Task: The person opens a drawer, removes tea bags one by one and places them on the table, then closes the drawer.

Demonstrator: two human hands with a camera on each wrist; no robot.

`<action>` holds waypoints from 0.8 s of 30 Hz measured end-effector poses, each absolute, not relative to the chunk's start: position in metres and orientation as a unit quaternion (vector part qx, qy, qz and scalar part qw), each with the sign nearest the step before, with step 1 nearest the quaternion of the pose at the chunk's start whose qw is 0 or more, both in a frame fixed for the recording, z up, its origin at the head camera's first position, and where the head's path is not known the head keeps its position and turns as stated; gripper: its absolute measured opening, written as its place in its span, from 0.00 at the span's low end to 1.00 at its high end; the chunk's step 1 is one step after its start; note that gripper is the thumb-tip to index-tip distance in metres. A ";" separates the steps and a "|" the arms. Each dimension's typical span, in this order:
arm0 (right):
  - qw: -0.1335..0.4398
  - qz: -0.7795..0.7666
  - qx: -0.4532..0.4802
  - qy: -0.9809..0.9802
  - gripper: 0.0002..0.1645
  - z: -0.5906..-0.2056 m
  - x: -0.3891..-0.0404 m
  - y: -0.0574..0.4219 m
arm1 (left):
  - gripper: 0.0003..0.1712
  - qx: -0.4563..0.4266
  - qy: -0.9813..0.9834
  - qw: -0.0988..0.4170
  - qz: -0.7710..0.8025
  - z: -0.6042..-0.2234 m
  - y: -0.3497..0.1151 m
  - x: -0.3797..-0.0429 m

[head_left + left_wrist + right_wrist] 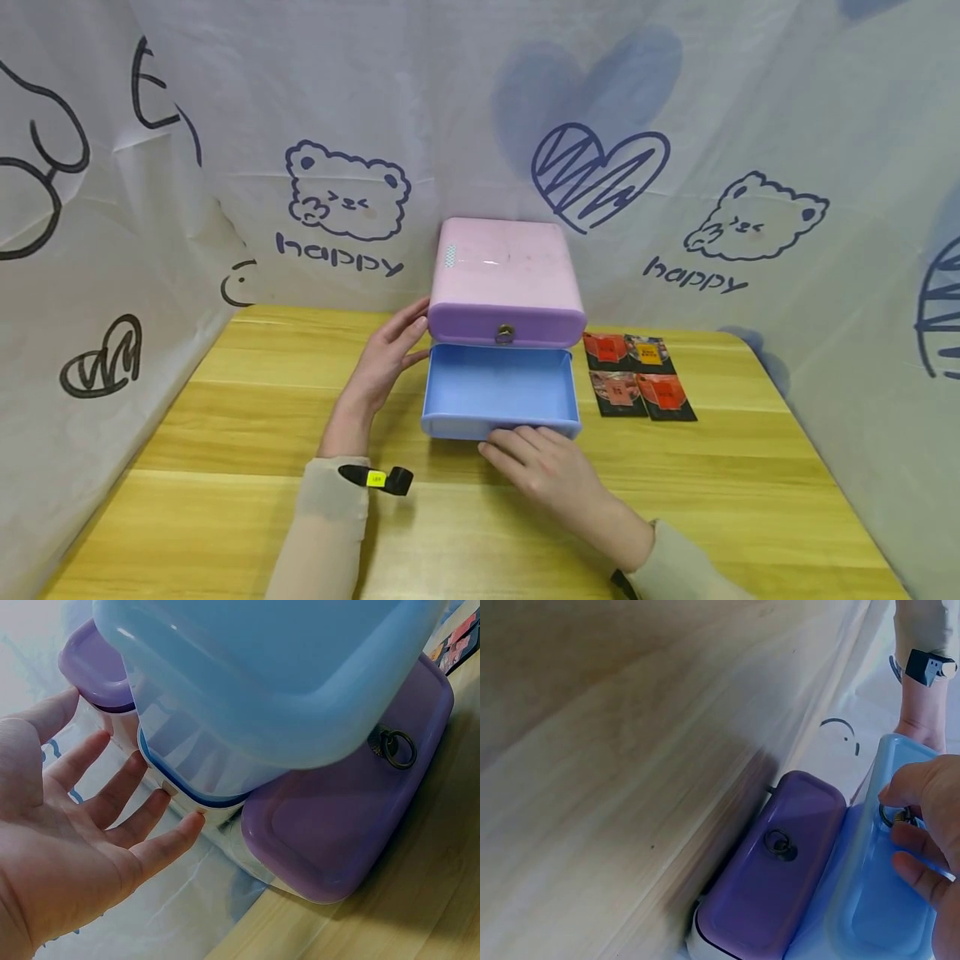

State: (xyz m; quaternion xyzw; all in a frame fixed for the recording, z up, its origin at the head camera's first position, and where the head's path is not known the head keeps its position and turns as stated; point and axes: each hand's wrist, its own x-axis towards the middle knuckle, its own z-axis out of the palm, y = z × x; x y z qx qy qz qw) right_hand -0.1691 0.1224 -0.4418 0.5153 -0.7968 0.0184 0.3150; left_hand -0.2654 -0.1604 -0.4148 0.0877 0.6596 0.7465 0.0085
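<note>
A small cabinet (pixel 502 262) with a pink top and a purple upper drawer (pixel 465 325) stands at the back of the table. Its blue middle drawer (pixel 498 379) is pulled far out, its inner floor showing. At the drawer's front my right hand (pixel 543 471) pinches a ring pull (pixel 896 816) between thumb and curled fingers. My left hand (pixel 386 354) touches the cabinet's left side with spread, nearly straight fingertips (pixel 196 822). Below the blue drawer is a purple lower drawer (pixel 776 855), closed, with its own ring pull (pixel 396 750).
Several small dark packets with red and yellow labels (pixel 633 375) lie flat on the table, right of the cabinet. A white printed cloth (pixel 465 108) hangs close behind the cabinet and along both sides of the wooden table (pixel 247 400).
</note>
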 end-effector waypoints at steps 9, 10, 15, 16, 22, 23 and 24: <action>0.311 0.008 0.512 -0.801 0.20 -0.443 -0.170 0.121 | 0.32 0.086 0.658 0.007 0.748 -0.415 -0.160 -0.266; 0.309 0.009 0.512 -0.801 0.20 -0.443 -0.170 0.121 | 0.32 0.086 0.658 0.008 0.748 -0.415 -0.160 -0.266; 0.299 0.017 0.512 -0.805 0.19 -0.442 -0.170 0.121 | 0.32 0.087 0.658 0.008 0.748 -0.415 -0.160 -0.266; 0.299 0.017 0.511 -0.806 0.19 -0.442 -0.170 0.121 | 0.32 0.087 0.658 0.008 0.748 -0.415 -0.160 -0.266; 0.314 0.014 0.509 -0.801 0.17 -0.444 -0.170 0.120 | 0.32 0.087 0.658 0.008 0.748 -0.415 -0.160 -0.266; 0.319 0.014 0.509 -0.800 0.17 -0.444 -0.171 0.120 | 0.32 0.087 0.657 0.008 0.749 -0.415 -0.160 -0.266; 0.324 0.012 0.509 -0.797 0.17 -0.445 -0.171 0.120 | 0.32 0.086 0.656 0.008 0.749 -0.415 -0.160 -0.266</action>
